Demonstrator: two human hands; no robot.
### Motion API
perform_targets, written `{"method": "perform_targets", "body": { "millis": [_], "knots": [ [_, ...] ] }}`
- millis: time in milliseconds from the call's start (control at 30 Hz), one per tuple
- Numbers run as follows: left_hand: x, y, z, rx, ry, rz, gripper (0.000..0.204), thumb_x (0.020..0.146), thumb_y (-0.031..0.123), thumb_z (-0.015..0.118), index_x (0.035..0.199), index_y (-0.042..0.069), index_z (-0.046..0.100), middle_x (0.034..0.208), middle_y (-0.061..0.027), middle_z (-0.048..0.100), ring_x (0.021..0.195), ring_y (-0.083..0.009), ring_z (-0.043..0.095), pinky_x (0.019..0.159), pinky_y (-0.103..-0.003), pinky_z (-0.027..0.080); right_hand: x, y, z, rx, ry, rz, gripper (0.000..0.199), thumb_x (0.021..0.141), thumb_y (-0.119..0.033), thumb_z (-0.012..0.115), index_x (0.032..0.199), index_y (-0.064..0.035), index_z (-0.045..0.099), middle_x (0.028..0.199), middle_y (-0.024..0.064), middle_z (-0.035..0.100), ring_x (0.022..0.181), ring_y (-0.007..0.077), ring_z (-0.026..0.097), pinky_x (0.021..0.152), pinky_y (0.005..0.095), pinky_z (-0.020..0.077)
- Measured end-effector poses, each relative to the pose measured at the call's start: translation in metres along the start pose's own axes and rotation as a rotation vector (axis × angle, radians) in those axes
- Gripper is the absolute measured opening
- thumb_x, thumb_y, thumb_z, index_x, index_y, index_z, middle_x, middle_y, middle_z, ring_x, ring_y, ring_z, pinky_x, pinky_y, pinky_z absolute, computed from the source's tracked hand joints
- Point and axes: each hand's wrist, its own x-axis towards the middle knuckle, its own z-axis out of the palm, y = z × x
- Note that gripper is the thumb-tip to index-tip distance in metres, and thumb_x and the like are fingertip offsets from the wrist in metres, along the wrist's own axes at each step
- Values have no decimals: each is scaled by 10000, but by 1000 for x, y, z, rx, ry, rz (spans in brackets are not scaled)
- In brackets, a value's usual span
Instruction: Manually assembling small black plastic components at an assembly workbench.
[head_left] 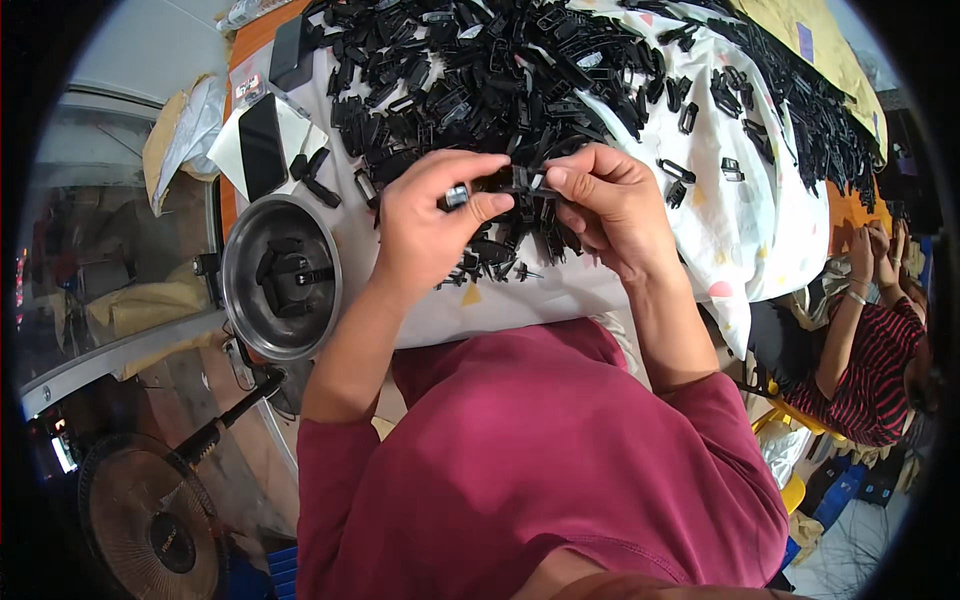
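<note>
In front of my chest, over the near edge of a pile of black plastic parts, both hands meet at a small black plastic piece. My right hand pinches its right end between thumb and forefinger. The thumb and forefinger of my left hand close around its left end from above and below. A short dark cylinder with a pale shiny end shows inside the left hand, by the curled fingers. Just below the hands lie small black pieces with thin pins.
At left stands a round metal bowl with several black parts inside. Beyond it are a smartphone and white paper. Loose black frames lie on the patterned cloth. A fan stands lower left; another person works at right.
</note>
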Motion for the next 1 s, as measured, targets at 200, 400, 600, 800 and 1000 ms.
{"method": "perform_targets", "body": {
  "millis": [200,400,600,800,1000],
  "knots": [
    [-12,-8,16,-306,104,-255,278,761,67,695,1025,12,628,940,-54,650,832,-103,585,763,-226,464,4,9,4,-134,105,-54,55,816,-81,635,800,-32,616,671,16,569,479,53,474,364,162,286],
    [-25,-3,38,-617,198,-496,301,819,125,647,1086,-3,595,853,-13,622,724,-44,537,620,-187,433,-2,33,15,-233,112,-151,290,834,-58,597,1089,43,502,871,95,616,659,119,593,507,208,492],
    [-62,-16,33,-670,117,-581,217,847,160,613,1007,13,620,781,15,577,678,-46,491,619,-181,402,-26,74,-6,-463,29,-176,289,813,-61,637,1066,26,526,868,86,622,698,118,598,606,221,497],
    [5,-58,2,268,163,-232,174,747,83,636,916,47,622,831,-63,622,774,-149,601,676,-269,469,-15,42,-46,-634,365,-306,301,829,-82,625,1109,-3,546,895,33,623,741,72,573,590,186,456],
    [19,-43,14,968,-345,-129,267,724,182,657,986,137,637,981,-41,621,840,-235,613,720,-324,489,-11,32,-61,-1020,408,-512,197,839,-81,611,1012,12,605,857,31,623,691,70,548,571,201,431]
  ]
}}
